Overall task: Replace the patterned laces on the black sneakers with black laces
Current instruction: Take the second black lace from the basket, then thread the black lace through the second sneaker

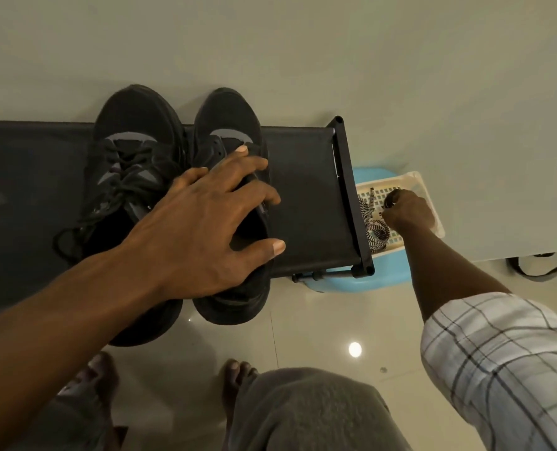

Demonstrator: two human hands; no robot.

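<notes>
Two black sneakers stand side by side on a black rack. The left sneaker (131,151) carries black laces, loosely threaded. The right sneaker (228,125) shows bare eyelets with no lace. My left hand (205,222) lies spread over the right sneaker's opening, fingers apart. My right hand (407,213) reaches down into a cream perforated basket (413,180), fingers curled; what it pinches is too small to make out. Black-and-white patterned laces (373,226) lie bunched in the basket, just left of that hand.
The black rack (303,190) has a raised frame bar along its right edge. The basket rests on a light blue stool (387,268) beside the rack. My bare feet and grey-clad knee fill the bottom over a glossy tiled floor. A dark strap lies at far right.
</notes>
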